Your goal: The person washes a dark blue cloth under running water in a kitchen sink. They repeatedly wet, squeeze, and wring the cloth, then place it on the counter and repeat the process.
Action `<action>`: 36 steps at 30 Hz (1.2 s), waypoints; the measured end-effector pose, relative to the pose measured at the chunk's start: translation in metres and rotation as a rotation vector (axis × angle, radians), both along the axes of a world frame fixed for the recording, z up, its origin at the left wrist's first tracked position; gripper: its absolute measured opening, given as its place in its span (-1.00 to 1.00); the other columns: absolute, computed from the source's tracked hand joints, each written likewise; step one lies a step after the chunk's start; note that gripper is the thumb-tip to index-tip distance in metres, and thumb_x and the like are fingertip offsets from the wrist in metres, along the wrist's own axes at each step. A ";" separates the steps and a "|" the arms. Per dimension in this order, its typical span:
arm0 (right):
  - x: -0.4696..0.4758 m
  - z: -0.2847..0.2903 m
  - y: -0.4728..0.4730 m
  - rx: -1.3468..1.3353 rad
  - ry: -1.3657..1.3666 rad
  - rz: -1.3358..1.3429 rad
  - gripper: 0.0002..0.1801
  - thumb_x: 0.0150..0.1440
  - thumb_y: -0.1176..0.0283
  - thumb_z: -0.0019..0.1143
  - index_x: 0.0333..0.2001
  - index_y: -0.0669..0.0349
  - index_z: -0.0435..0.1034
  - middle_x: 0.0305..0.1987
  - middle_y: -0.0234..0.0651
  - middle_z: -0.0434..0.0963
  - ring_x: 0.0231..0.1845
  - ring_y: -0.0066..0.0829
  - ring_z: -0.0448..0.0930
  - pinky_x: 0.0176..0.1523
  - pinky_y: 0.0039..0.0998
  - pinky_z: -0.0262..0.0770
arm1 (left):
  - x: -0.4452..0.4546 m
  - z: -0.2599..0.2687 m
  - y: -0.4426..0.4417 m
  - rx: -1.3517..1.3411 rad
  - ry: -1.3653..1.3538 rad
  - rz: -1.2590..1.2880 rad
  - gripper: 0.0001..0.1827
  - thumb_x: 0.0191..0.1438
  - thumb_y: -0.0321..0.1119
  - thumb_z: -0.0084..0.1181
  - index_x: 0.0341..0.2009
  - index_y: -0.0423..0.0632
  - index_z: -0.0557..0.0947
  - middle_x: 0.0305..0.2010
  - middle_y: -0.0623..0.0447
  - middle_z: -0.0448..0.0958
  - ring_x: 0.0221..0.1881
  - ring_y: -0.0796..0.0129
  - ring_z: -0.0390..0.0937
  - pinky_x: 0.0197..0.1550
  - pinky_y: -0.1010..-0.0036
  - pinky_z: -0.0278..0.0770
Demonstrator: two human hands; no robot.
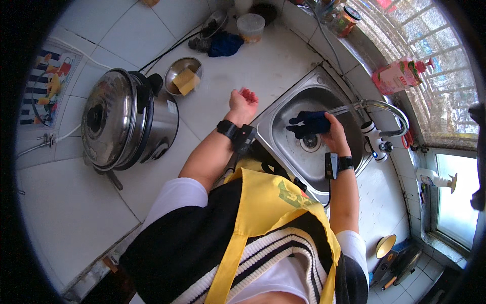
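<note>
My right hand [335, 133] grips a dark blue cloth [309, 124], which looks like a glove, over the stainless steel sink [281, 142]. Water runs from the curved faucet [395, 110] onto or just beside the cloth. Below the cloth the sink's drain [310, 141] shows. Left of the sink, my left hand [243, 102] is raised over the white counter with its fingers loosely curled and nothing seen in it. A metal bowl [172, 78] with a yellow sponge [186, 81] stands beyond that hand, to the upper left.
A large lidded steel pot [114, 119] stands on the left counter. Another dark blue cloth [224, 43] and a plastic tub [251, 27] lie at the back. A pink pump bottle [396, 76] is by the window, a spray bottle [433, 178] lower right. A yellow bowl [385, 246] sits near the stove.
</note>
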State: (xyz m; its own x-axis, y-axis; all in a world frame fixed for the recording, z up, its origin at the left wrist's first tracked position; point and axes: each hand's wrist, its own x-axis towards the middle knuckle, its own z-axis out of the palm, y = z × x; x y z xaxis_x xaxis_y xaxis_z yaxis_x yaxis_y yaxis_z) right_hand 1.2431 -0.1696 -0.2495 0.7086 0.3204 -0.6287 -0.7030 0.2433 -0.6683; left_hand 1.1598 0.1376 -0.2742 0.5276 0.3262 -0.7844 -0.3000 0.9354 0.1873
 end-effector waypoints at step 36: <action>0.013 0.010 -0.056 -0.563 -0.557 0.004 -0.59 0.08 0.28 0.19 -0.04 0.24 0.35 -0.19 -0.38 0.49 -0.25 -0.61 0.46 -0.27 -0.56 0.39 | 0.130 0.021 -0.199 0.318 -0.423 -1.364 -0.62 -0.01 -0.44 -0.15 -0.03 0.07 0.37 -0.13 0.04 0.38 -0.05 0.23 0.35 -0.08 0.13 0.40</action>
